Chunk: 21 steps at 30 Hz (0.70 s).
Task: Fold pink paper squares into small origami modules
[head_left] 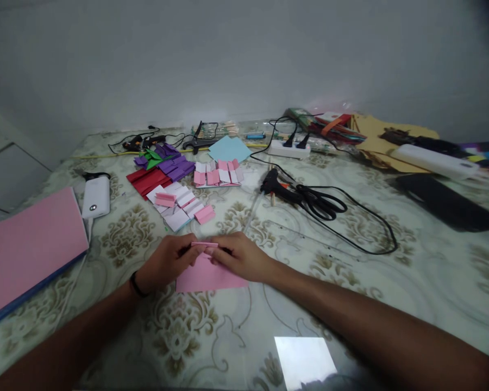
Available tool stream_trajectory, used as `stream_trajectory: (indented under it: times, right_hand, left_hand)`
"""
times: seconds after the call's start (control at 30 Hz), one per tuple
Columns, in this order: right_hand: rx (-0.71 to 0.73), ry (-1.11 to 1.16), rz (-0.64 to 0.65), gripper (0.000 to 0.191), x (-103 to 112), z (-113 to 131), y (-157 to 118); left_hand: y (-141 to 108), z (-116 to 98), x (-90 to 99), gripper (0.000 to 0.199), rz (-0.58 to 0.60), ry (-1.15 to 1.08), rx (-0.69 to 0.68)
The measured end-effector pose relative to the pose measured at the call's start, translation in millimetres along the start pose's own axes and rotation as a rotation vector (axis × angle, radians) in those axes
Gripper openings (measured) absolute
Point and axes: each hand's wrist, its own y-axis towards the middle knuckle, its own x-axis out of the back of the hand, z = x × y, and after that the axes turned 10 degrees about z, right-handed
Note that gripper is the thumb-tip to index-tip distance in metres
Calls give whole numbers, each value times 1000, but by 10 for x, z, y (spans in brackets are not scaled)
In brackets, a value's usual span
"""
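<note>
My left hand (173, 258) and my right hand (236, 252) meet at the front middle of the table. Between them they pinch a small folded piece of pink paper (205, 244), fingers closed at each end of its fold. Under my hands lies a flat pink sheet (212, 277); whether it joins the folded piece is hidden by my fingers. Just beyond are folded pink and white paper pieces (179, 203), with a second row of folded pieces (218, 174) behind them.
A black glue gun (283, 190) trails its looped cord at right, near a transparent ruler (313, 239). Left stand a white power bank (96, 196) and a pink paper stack (36, 244). A white power strip (290, 149) and blue paper (229, 149) lie farther back; a white square (305, 361) is in front.
</note>
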Motion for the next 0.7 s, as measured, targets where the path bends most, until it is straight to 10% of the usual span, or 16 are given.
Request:
stream_trajectory:
  times: [0.7]
  right_hand:
    - [-22,-13,22,37,-12,8,-1]
  left_hand:
    - [6,-38,-4,30,-29,3,15]
